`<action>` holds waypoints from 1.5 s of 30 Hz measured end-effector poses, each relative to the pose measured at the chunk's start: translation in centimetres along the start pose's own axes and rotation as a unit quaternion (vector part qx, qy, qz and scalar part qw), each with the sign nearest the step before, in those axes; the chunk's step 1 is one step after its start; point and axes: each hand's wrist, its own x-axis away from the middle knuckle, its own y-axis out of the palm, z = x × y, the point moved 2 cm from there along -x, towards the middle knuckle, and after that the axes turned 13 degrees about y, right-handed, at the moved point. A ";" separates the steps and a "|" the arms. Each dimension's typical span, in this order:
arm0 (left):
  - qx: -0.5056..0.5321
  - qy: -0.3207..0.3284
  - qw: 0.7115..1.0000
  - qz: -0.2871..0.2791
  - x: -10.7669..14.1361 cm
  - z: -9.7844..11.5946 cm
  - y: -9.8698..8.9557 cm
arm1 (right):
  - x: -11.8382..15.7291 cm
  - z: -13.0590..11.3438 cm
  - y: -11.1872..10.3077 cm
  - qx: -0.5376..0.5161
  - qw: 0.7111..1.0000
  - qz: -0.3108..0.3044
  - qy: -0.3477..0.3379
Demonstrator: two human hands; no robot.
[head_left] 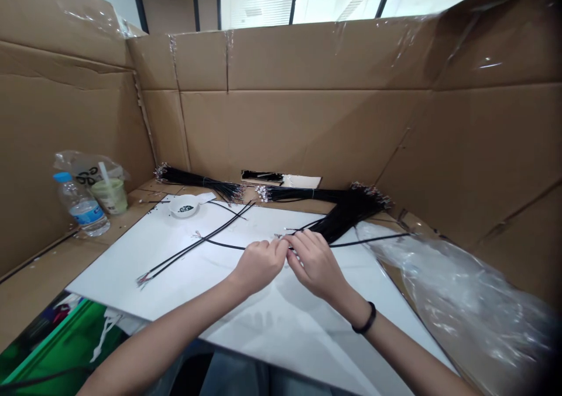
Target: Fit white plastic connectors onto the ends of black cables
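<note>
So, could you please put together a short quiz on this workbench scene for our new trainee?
1. Which hand wears the black wristband?
2. True or false: the small white dish sits on the white board.
3. What do the left hand and the right hand grip where they meet? A) a black cable B) a water bottle C) a clear plastic bag

Key: 1. The right hand. 2. True. 3. A.
</note>
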 end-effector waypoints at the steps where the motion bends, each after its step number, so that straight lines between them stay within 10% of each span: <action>1: 0.007 0.007 1.000 0.001 0.0 0.4 0.1 | 0.6 0.4 -0.2 0.008 1.000 -0.010 0.001; 24: 0.160 -0.022 0.978 -0.135 7.5 -0.8 3.6 | 8.8 8.3 0.3 0.081 0.987 -0.127 0.057; 36: 0.243 -0.074 0.964 -0.074 6.0 1.9 3.0 | 8.6 0.6 3.5 -0.016 0.982 -0.163 0.096; 41: 0.325 -0.078 0.940 -0.068 5.1 -1.6 2.8 | 7.8 -0.7 4.7 -0.039 0.976 -0.189 0.098; 45: 0.277 -0.223 0.933 -0.053 5.1 -7.0 5.2 | 7.9 -0.2 5.2 -0.033 0.971 -0.208 0.115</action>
